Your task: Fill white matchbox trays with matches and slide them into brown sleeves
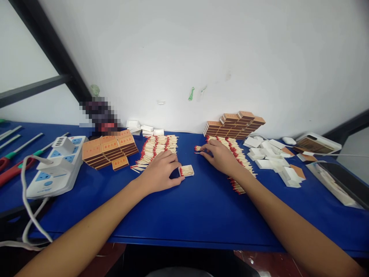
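Note:
A small white matchbox tray (186, 171) with red-tipped matches in it rests on the blue table. My left hand (164, 172) has its thumb and fingers around the tray's left end, closed on it. My right hand (218, 156) is pinched on a few matches at the left edge of the right match pile (236, 153); their red tips point left. Behind my left hand lies another wide pile of matches (159, 147), in rows with red heads.
Stacked orange matchboxes stand at the left (109, 148) and at the back (235, 125). White empty trays (271, 156) lie at the right, near a phone (346, 179). A power strip (57, 169) with cables and red-handled tools (21, 165) are far left.

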Demonstrator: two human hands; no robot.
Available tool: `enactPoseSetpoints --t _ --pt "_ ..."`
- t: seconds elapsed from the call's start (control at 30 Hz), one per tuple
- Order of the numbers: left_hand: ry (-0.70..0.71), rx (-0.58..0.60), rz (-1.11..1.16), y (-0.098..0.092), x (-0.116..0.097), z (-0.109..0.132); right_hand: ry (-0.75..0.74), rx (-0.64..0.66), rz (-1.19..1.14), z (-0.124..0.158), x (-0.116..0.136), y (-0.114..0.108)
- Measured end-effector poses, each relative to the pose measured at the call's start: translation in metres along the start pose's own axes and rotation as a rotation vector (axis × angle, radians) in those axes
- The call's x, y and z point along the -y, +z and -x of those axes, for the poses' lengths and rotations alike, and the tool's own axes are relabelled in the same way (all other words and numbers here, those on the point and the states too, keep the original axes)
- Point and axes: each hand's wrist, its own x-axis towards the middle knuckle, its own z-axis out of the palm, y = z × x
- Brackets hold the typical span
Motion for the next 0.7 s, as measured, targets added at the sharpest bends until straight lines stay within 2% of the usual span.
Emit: enactPoseSetpoints --t 0.4,0.5,0.7 --pt "-0.002 -0.01 0.003 0.0 -0.001 -0.001 -0.014 -0.015 -0.072 -0.001 0.002 -0.001" --pt "-0.005 -0.008 0.012 0.0 -0.001 -0.001 -0.033 -0.026 -0.036 -0.006 0.003 -0.003" --pt "-0.008 0.007 0.009 -0.001 0.0 0.0 -0.094 0.042 0.082 -0.019 0.0 -0.001"
